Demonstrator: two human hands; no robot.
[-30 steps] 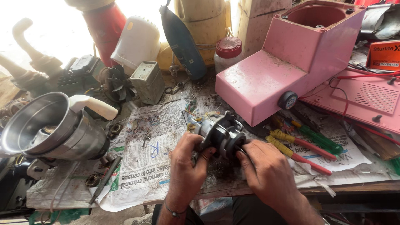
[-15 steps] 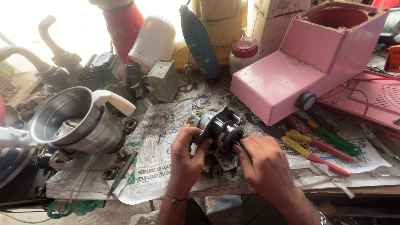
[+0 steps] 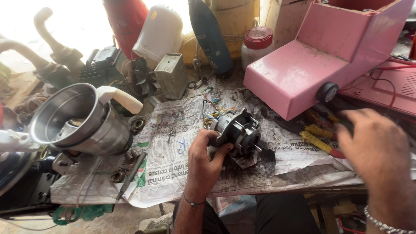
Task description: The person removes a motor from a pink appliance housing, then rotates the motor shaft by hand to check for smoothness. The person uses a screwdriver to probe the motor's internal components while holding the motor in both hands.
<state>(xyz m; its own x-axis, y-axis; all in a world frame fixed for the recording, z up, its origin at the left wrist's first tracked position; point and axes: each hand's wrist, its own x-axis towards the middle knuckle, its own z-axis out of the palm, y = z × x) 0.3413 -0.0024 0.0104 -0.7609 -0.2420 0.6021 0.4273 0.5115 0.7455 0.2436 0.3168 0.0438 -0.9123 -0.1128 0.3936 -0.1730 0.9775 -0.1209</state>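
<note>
At the far left of the desk [image 3: 303,177] a steel mixer jar [image 3: 78,123] with a cream handle lies tipped on its side, its mouth open toward the camera. A thin screwdriver [image 3: 130,175] rests just beside it on the soiled newspaper [image 3: 173,173] that covers the work surface.

Near the middle, the left hand [image 3: 203,162] is clenched around a small electric motor [image 3: 234,132]. The fingers wrap its near side and the thumb presses its left edge, propping it on the newspaper with the shaft end turned toward the right. Coloured wires trail from the motor's far side. By the look of it, the step in hand is steadying the motor while a tool is fetched.

Behind and to the right stands a pink appliance housing [image 3: 303,69] with a black knob on its front face, well apart from the motor.

At the right, the right hand [image 3: 377,151] is off the motor and hovers, blurred, over a cluster of yellow-handled and red-handled tools [image 3: 318,141] lying on the paper. Whether it already grips anything I cannot tell. The motor thus lies under the left hand and clearly to the left of the right one. A sound next move would call for picking a tool that fits and bringing it to the shaft end while the left hand keeps its hold.
</note>
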